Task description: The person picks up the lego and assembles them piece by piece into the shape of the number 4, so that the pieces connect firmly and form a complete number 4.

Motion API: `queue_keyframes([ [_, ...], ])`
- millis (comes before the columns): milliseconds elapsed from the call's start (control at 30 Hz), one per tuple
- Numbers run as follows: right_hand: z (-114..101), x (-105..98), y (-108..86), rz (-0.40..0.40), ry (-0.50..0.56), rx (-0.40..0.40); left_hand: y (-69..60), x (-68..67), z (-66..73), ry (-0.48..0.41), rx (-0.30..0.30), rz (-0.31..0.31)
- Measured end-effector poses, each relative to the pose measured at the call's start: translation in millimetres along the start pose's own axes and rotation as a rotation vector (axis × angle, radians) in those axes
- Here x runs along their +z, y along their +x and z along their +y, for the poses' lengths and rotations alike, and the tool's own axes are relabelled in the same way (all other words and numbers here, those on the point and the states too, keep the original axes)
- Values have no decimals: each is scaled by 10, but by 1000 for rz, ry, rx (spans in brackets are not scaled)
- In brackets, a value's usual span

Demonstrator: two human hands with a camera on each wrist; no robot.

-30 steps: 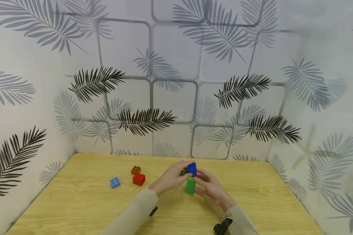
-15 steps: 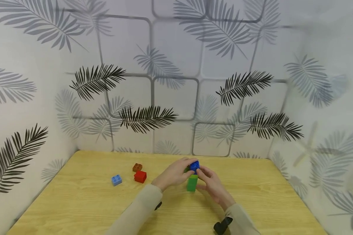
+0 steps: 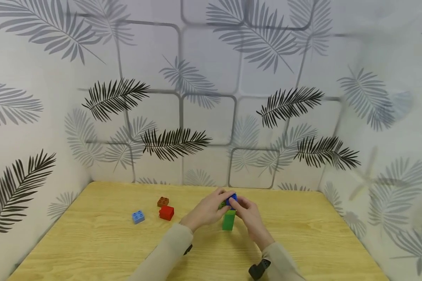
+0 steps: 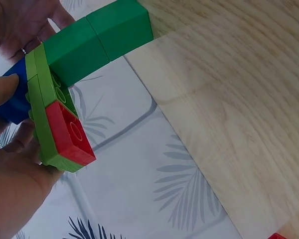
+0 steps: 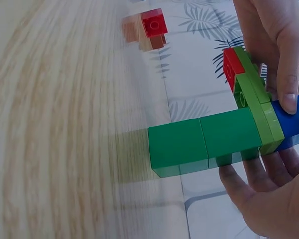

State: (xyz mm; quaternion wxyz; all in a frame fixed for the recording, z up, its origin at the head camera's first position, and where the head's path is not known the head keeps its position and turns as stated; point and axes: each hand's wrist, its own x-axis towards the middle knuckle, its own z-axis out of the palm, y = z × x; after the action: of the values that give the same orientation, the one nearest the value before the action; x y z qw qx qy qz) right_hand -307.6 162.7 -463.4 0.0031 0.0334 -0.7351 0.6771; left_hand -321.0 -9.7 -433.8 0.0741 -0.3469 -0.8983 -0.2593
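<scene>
The left hand and the right hand meet at the same spot, digits bent in and parted only by the bulk of the dark-blue studded plastic brick they pinch between them. Directly under the grip, that brick sits on light-green plastic pieces, which top an upright column of two dark-green plastic blocks. The column stands on the wood-grained tabletop. To the left of the grip the light-green pieces jut out past the column, with a small red plastic brick fixed to the underside of that overhang. Lower fingers of the right hand touch the column's side, just below the grip.

Well off to the left of the grip lie three loose pieces. The nearest is a bright-red plastic brick on its side, studs pointing left. Just behind it is a brown-orange studded brick; whether the two touch I cannot tell. Farthest left is a light-blue studded brick, studs up. Beyond the grip rises a pale wall patterned with leaves.
</scene>
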Motion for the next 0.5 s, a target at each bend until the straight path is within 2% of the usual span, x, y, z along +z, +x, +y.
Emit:
queue_keyframes([
  [233,-34,17,38,-20,34,-12,12,-18,-23,-4,58,44],
  [500,-6,0,40,-57,49,-5,-71,-8,-161,-95,10,0],
])
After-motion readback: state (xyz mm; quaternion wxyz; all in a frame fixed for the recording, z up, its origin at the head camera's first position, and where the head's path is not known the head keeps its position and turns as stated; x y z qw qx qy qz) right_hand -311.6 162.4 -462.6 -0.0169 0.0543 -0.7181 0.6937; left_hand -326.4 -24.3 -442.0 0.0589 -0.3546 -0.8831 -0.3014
